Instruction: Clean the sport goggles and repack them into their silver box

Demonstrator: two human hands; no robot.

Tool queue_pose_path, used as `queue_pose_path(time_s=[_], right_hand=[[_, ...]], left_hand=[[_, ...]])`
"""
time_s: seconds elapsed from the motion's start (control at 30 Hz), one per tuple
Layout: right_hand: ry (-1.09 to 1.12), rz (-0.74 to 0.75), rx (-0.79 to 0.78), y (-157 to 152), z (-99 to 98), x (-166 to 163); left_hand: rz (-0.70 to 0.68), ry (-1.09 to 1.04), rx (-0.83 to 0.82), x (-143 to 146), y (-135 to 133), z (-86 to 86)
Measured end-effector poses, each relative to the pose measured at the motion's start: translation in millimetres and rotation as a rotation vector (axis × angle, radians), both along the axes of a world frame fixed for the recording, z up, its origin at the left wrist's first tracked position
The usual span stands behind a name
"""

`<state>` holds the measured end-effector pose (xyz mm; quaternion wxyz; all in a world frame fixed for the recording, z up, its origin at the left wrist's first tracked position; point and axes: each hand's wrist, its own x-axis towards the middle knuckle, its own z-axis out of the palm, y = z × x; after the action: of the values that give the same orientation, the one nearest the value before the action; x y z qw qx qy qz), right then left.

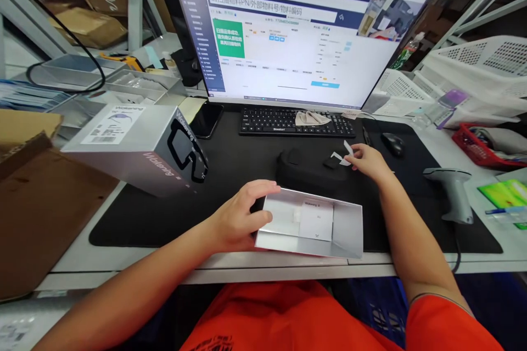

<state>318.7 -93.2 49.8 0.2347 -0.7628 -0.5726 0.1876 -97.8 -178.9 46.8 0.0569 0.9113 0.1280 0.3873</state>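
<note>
My left hand (239, 216) grips the left wall of an open silver box tray (349, 230) at the desk's front edge. A white leaflet (316, 220) lies inside the tray. Beyond it on the black desk mat rests a black zip case (308, 174). My right hand (368, 162) hovers over the case's right end and pinches a small white paper tag (345, 154). The silver box lid (135, 145), printed with glasses, lies tilted on its side to the left.
A monitor (296, 27) and black keyboard (294, 122) with a cloth on it stand behind. A phone (205, 119), mouse (393, 143), barcode scanner (453, 189), red basket (481, 148), white baskets and cardboard (41, 214) surround the mat.
</note>
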Motion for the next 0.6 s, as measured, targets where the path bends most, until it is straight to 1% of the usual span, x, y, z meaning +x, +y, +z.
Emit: queue_pose_path(time_s=[0.03, 0.07, 0.13, 0.17, 0.23, 0.27, 0.3, 0.33, 0.37, 0.43, 0.47, 0.5, 0.53, 0.57, 0.6], right_hand=[[-0.061, 0.012, -0.001, -0.3, -2.6, 0.7], [-0.12, 0.021, 0.032, -1.2, -2.8, 0.9], [-0.199, 0.037, 0.189, -5.7, 4.0, -1.3], [-0.207, 0.055, 0.293, -10.1, 10.8, -4.6], [-0.138, 0.141, 0.495, -25.4, 29.1, -18.3], [-0.083, 0.21, 0.564, -36.5, 39.7, -29.0], [-0.032, 0.308, 0.599, -49.5, 50.5, -42.1], [-0.004, 0.431, 0.591, -63.8, 60.8, -56.9], [0.006, 0.582, 0.535, -78.3, 70.3, -72.5], [-0.034, 0.96, 0.386, -103.3, 85.3, -101.6], [-0.063, 1.101, 0.339, -111.7, 90.7, -112.6], [-0.092, 1.189, 0.323, -116.4, 94.9, -120.1], [-0.113, 1.207, 0.344, -117.0, 97.7, -123.5], [-0.129, 1.162, 0.387, -113.7, 99.3, -122.9], [-0.141, 1.075, 0.431, -107.0, 99.4, -118.8]], left_hand=[[-0.003, -0.005, -0.012, 0.3, 1.7, -1.5], [-0.003, -0.008, -0.029, 0.5, 3.1, -3.0], [0.006, -0.007, -0.075, 0.6, 4.8, -5.6], [0.016, 0.003, -0.101, 0.5, 5.1, -6.6], [0.033, 0.027, -0.134, 0.4, 5.1, -7.9], [0.032, 0.029, -0.132, 0.3, 5.0, -8.2], [0.027, 0.023, -0.121, 0.4, 4.9, -8.2], [0.018, 0.017, -0.105, 0.4, 5.0, -7.9], [0.009, 0.013, -0.086, 0.5, 5.1, -7.3], [-0.005, 0.009, -0.051, 0.7, 5.4, -5.1], [-0.006, 0.014, -0.04, 0.7, 5.3, -3.6], [-0.005, 0.02, -0.033, 0.6, 4.8, -1.9], [-0.001, 0.026, -0.034, 0.4, 4.1, -0.1], [0.004, 0.03, -0.044, 0.1, 3.0, 1.6], [0.009, 0.036, -0.064, -0.2, 1.8, 3.1]])
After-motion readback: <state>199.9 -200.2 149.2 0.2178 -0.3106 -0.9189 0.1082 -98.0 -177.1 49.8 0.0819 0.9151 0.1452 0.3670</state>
